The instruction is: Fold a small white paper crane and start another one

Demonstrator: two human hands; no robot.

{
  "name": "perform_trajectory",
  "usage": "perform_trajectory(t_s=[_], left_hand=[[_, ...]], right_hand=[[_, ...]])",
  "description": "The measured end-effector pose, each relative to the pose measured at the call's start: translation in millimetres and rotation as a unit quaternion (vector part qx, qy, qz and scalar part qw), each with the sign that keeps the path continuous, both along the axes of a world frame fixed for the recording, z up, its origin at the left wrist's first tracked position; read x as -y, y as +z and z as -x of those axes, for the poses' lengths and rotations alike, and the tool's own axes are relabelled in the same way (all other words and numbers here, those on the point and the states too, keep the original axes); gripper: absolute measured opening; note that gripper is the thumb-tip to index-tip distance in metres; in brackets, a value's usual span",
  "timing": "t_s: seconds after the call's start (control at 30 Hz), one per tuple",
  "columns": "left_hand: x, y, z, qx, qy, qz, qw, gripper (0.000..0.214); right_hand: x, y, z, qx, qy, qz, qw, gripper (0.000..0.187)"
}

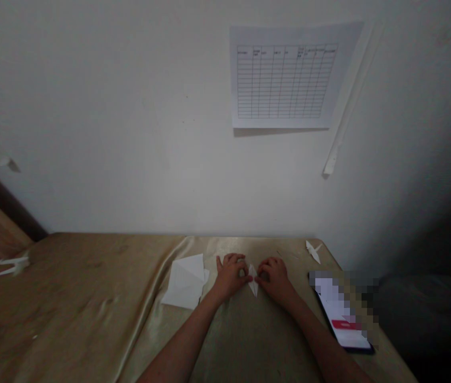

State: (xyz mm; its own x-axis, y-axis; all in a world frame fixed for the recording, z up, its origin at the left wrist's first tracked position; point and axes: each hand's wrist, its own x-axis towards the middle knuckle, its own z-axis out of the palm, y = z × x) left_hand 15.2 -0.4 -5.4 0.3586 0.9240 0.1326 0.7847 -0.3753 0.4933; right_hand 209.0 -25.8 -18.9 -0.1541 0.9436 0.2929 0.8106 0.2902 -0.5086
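A small folded white paper piece (pixel 253 281) lies on the gold-coloured tablecloth (pixel 90 308) near the far edge of the table. My left hand (pixel 231 274) rests on the cloth at its left side, fingers curled and pinching its edge. My right hand (pixel 275 276) presses on its right side, fingers curled too. The paper shows as a narrow diamond shape between the two hands.
A stack of white square sheets (pixel 185 282) lies left of my left hand. Folded paper cranes sit at the far right corner (pixel 313 250) and at the left (pixel 12 265). A phone (pixel 343 314) lies at the right edge. A printed table sheet (pixel 287 80) hangs on the wall.
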Motion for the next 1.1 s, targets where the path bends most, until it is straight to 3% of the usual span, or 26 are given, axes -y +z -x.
perform_trajectory(t_s=[0.47, 0.7, 1.1], left_hand=[[0.7, -3.9, -2.8, 0.019, 0.031, -0.031, 0.999, 0.018], [-0.2, -1.6, -2.7, 0.032, 0.040, -0.019, 0.999, 0.005], [1.7, 1.7, -3.5, 0.011, 0.044, -0.012, 0.999, 0.013]], right_hand=[[-4.0, -3.5, -1.1, 0.005, 0.004, -0.004, 1.000, 0.008], [-4.1, -3.6, -0.9, 0.010, -0.006, -0.006, 1.000, 0.011], [-5.2, -11.2, 2.7, 0.026, -0.025, -0.017, 0.999, 0.013]])
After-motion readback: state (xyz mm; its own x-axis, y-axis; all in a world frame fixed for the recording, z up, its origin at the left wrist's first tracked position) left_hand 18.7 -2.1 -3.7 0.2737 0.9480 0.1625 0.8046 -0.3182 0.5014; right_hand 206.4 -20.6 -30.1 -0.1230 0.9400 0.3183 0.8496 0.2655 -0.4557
